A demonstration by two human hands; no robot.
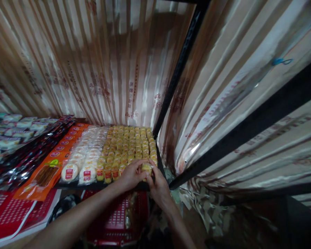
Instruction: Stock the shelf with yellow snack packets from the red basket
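Observation:
Between both my hands is a small yellow-wrapped snack pack [146,168], held over the front right corner of the shelf. My left hand [132,175] grips it from the left, fingers curled, and my right hand [157,180] closes on it from the right. Just behind and to the left stand tight rows of matching yellow snack packs [126,145], some with red labels facing front. My hands hide part of the nearest packs.
Left of the rows lie round white crackers in clear wrap [69,172], orange snack bags [45,173], dark shiny packets [28,162] and white packets [18,133]. Red baskets [114,221] sit below the shelf edge. A black metal post [175,79] rises at the right corner before patterned curtains [134,69].

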